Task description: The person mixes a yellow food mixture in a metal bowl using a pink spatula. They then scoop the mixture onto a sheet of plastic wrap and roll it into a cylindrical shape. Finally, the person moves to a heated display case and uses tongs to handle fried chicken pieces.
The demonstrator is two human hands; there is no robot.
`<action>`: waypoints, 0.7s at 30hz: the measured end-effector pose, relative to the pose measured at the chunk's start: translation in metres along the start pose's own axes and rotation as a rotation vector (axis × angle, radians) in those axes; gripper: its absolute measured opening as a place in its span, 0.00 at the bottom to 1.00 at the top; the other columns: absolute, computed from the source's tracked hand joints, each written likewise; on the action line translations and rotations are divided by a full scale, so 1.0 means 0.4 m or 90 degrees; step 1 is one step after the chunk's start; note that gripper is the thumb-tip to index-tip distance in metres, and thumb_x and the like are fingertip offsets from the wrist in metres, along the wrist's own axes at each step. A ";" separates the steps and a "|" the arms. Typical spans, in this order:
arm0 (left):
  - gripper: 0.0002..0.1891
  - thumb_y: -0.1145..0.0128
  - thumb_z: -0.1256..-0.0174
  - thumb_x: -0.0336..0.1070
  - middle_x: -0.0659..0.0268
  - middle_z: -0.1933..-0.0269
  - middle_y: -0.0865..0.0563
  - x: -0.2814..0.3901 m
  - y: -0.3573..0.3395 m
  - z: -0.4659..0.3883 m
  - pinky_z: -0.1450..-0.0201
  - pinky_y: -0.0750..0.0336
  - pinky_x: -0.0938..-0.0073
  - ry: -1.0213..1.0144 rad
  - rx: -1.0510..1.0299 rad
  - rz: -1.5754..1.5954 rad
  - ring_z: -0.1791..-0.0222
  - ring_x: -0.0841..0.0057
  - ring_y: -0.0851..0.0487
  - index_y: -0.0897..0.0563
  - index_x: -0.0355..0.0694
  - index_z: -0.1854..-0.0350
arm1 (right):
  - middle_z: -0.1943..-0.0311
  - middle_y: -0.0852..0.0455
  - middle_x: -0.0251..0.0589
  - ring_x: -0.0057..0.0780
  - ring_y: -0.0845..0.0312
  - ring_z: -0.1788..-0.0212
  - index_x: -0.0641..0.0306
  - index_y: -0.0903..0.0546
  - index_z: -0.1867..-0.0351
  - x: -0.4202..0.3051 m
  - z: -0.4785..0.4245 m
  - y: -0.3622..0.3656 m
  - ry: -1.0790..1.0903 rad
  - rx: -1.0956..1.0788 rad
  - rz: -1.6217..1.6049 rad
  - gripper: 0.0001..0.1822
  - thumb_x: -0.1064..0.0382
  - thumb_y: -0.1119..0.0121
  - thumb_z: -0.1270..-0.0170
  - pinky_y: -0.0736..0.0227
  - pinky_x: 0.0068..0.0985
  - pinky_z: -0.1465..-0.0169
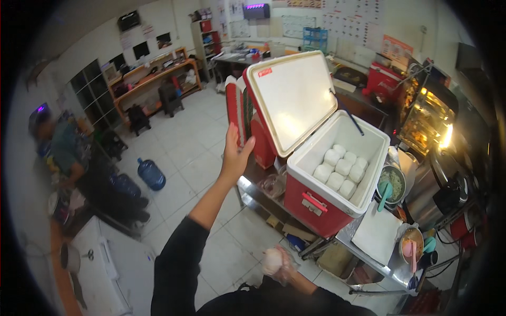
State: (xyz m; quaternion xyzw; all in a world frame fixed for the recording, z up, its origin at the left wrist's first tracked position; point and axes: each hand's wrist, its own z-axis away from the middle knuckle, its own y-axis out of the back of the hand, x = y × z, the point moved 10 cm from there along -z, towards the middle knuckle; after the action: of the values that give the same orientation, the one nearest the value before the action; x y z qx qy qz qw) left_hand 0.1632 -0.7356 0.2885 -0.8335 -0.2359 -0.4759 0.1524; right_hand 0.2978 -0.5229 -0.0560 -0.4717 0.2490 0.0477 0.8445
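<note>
My left hand (236,152) is raised beside the lid (294,98) of a red and white cooler box, fingers apart and holding nothing; whether it touches the lid I cannot tell. My right hand (286,266), in a clear plastic glove, grips a whitish round bundle (272,260) low in front of my body. The cooler (316,209) stands open on a metal table, its lid tilted up. Inside it several white wrapped round bundles (343,167) lie close together in rows.
Right of the cooler are a pot (396,179) with a green ladle, white paper sheets (375,235), a bowl (406,251) with a pink spoon and a lit food display (425,118). A blue water bottle (151,174) lies on the tiled floor; another person (65,150) is at the left.
</note>
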 end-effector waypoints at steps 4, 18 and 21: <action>0.50 0.37 0.47 0.48 0.47 0.33 0.48 -0.135 -0.061 -0.291 0.35 0.48 0.72 0.105 0.042 0.080 0.33 0.65 0.46 0.58 0.30 0.34 | 0.66 0.19 0.43 0.40 0.20 0.71 0.61 0.25 0.55 -0.109 0.048 0.052 0.170 0.036 -0.159 0.31 0.35 0.59 0.40 0.23 0.41 0.68; 0.42 0.34 0.63 0.43 0.68 0.34 0.37 0.182 -0.562 0.018 0.34 0.68 0.41 -0.641 -0.340 -0.259 0.33 0.66 0.42 0.36 0.57 0.37 | 0.74 0.20 0.39 0.36 0.24 0.74 0.64 0.23 0.58 -0.220 -0.174 0.072 0.117 0.138 -0.116 0.29 0.38 0.61 0.38 0.27 0.37 0.68; 0.38 0.39 0.59 0.45 0.67 0.34 0.38 0.158 -0.607 0.117 0.33 0.70 0.43 -0.788 -0.364 -0.261 0.32 0.67 0.44 0.35 0.57 0.38 | 0.74 0.20 0.39 0.36 0.24 0.74 0.64 0.23 0.59 -0.230 -0.242 0.053 0.104 0.114 -0.117 0.29 0.38 0.61 0.38 0.27 0.36 0.68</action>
State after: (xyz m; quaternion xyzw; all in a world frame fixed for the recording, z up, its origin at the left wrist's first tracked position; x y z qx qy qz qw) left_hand 0.0938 -0.4928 0.3270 -0.8970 -0.2970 0.0223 -0.3266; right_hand 0.1747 -0.5763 -0.0714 -0.4177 0.2760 -0.0908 0.8609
